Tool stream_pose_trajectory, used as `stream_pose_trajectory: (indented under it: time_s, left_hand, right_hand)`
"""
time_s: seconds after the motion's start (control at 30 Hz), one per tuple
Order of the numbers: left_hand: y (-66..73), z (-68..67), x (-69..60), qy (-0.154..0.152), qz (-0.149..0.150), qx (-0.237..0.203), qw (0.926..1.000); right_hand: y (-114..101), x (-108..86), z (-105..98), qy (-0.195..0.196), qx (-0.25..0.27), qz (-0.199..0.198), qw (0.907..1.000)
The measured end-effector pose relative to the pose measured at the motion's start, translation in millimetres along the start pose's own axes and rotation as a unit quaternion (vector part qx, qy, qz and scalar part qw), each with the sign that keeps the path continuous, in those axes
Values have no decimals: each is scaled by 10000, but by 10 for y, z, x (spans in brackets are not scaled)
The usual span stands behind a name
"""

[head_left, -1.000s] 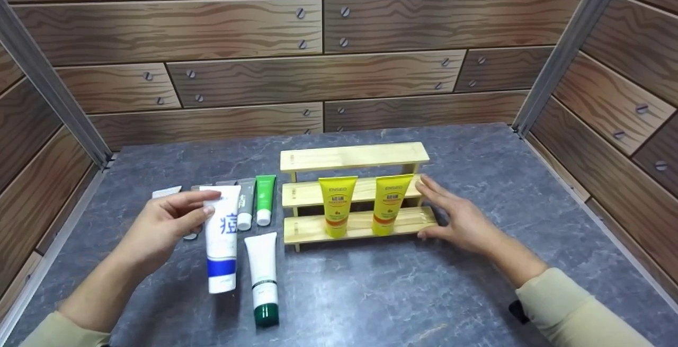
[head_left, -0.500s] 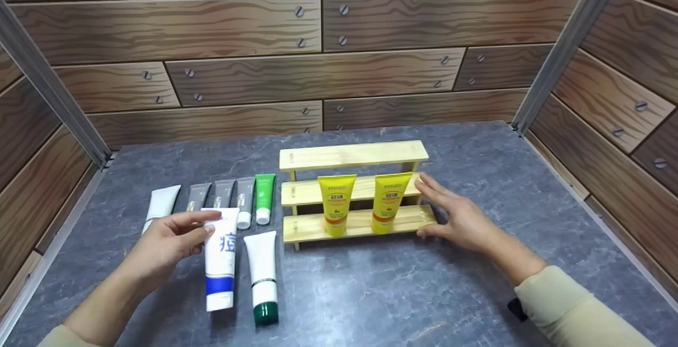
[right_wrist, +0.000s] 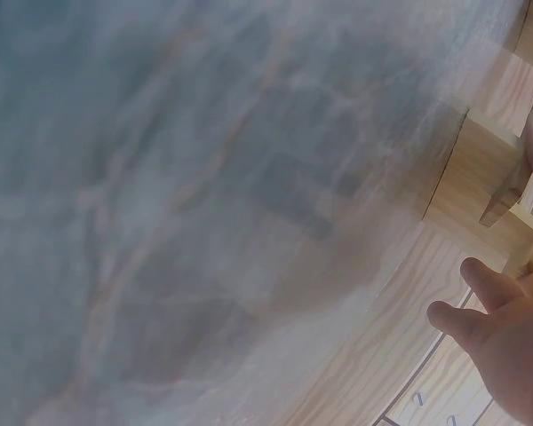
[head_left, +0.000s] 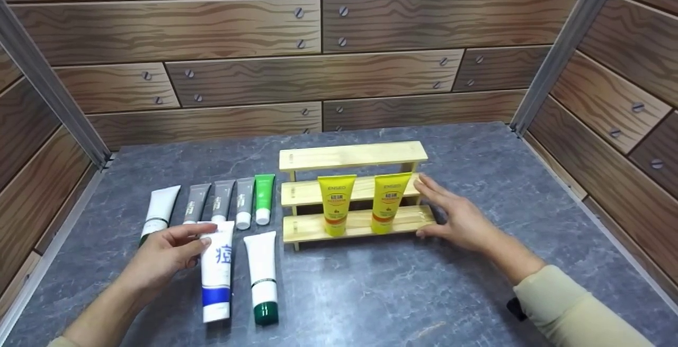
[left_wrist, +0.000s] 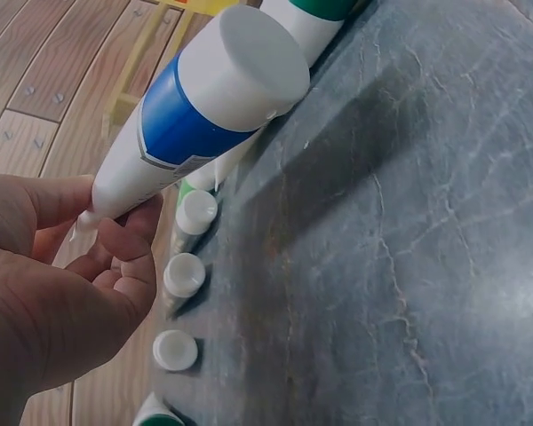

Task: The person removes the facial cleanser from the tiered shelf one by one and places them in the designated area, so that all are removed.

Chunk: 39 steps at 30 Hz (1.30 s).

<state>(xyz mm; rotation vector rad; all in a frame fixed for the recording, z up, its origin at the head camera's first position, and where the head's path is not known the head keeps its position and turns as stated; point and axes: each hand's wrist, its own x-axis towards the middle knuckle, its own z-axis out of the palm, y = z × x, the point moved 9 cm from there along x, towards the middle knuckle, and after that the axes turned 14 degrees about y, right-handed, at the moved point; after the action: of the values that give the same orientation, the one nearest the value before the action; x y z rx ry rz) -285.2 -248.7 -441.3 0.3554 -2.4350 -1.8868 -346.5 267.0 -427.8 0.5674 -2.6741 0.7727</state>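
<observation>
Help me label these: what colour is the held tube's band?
Blue; the band on the white tube shows best in the left wrist view.

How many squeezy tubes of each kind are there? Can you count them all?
Yellow tubes: 2
Gray tubes: 3
Green tube: 1
White tubes with dark green caps: 2
White tube with a blue band, in the left hand: 1
Total: 9 tubes

Behind the far edge of the grey, marbled surface [head_left: 371, 310] rises a back wall [head_left: 254, 24] patterned with brown wood planks and slotted screw heads [head_left: 299, 12]. Matching side walls flank it; grey metal posts [head_left: 564, 50] stand at the far corners. Pale glare falls toward the near edge.
</observation>
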Motion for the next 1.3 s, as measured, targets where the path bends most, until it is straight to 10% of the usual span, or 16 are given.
stream_pose_trajectory:
  time_s: [0.47,1.3]
  left_hand:
    - [-271,71,40,52,-559,33,9984]
    - [-353,156,88,107,-538,449,9975]
  right_hand:
    - [-6,-7,-23,86,-16,-193,9998]
    - [4,-5,3,-5,12,-15,10000]
